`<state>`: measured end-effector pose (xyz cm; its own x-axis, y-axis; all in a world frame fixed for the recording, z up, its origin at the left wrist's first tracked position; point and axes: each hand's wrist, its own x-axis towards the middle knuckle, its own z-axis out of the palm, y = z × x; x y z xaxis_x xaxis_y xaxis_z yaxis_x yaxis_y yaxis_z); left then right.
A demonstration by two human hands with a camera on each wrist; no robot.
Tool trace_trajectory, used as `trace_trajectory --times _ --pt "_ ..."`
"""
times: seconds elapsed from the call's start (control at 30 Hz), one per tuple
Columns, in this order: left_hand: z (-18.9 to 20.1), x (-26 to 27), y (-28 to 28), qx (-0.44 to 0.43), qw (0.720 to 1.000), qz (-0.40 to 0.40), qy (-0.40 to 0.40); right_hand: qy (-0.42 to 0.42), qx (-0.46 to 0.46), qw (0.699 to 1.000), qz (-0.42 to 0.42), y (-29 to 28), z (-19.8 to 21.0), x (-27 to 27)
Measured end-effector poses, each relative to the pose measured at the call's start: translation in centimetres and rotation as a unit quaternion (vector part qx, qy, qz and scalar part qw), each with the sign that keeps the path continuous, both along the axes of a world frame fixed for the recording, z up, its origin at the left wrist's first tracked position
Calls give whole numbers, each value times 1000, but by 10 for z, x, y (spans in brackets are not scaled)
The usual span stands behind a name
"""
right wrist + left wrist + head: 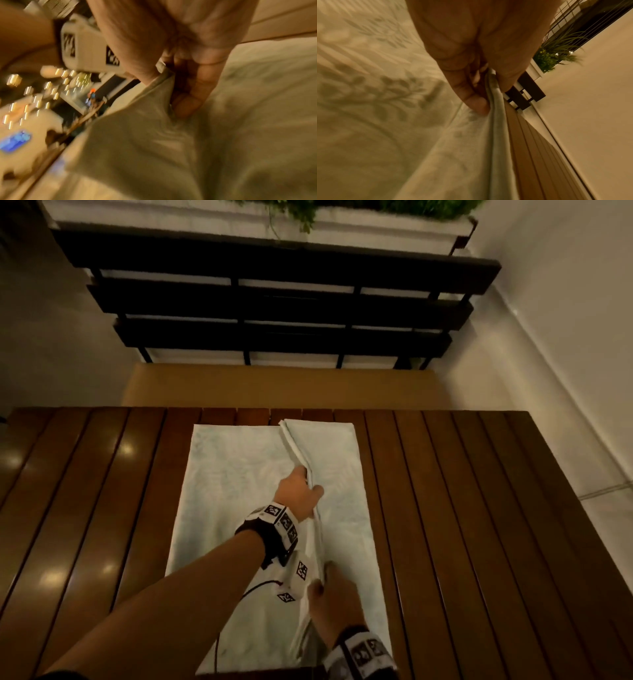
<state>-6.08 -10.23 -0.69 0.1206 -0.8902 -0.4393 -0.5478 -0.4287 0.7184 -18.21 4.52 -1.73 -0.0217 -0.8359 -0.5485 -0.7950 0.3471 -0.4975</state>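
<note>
A pale cloth [236,474] with a faint leaf print lies lengthwise on the slatted wooden table [462,508]. Its long edge is raised as a thin fold running down the middle. My left hand [301,491] pinches that raised edge about halfway along; in the left wrist view the cloth [496,121] is caught between thumb and fingers [474,102]. My right hand [329,594] pinches the same edge nearer to me, and the right wrist view shows the cloth [145,135] gripped by the thumb and fingers [188,105]. The two forearms cross close to each other.
A dark slatted bench back [274,302] stands beyond the table's far edge, with a white planter of green plants [308,213] above it. A pale wall [565,337] runs along the right. A thin cable [219,642] trails from the left wrist over the cloth.
</note>
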Motion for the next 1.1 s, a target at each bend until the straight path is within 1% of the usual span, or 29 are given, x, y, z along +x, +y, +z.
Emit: trace_trajectory --times 0.07,0.1,0.2,0.27,0.37,0.47,0.57,0.63,0.7,0.77,0.87,0.97,1.0,1.03,1.07,1.1 --pt "14 -27 -2 -21 1000 -4 -4 -65 14 997 -27 -6 13 -38" --pt "19 -41 -5 -24 1000 2 5 -85 14 996 -34 -10 20 -56" --pt "29 -85 -15 -22 999 15 48 -94 -1 995 -39 -21 40 -113" --pt "31 -114 -22 -27 998 18 59 -102 -20 994 -28 -29 49 -149" --pt "30 -153 -31 -30 995 28 87 -77 -22 997 -13 -43 48 -198" --pt "26 -182 -37 -15 991 18 128 -37 -18 999 -22 -56 39 -237" --pt "25 -197 -34 24 981 -22 190 0 8 999 -46 -60 31 -266" --pt "26 -193 -23 42 976 -74 198 36 28 998 -53 -59 22 -277" --pt "27 -172 -5 49 977 -133 163 41 28 997 -60 -57 16 -281" --pt "26 -134 22 47 977 -184 95 39 15 997 -61 -56 12 -283" --pt "25 -50 73 42 970 -237 -39 53 -2 996 -70 -55 9 -283" --pt "32 45 133 29 955 -253 -153 95 -19 992 -79 -48 13 -277" --pt "34 76 152 23 943 -265 -201 102 -15 991 -80 -45 15 -275" --pt "36 105 168 25 923 -289 -254 113 -13 990 -82 -42 14 -273" --pt "36 131 183 27 898 -320 -302 125 -14 987 -95 -39 11 -271" --pt "36 153 196 20 874 -350 -337 138 -29 985 -103 -37 0 -275"
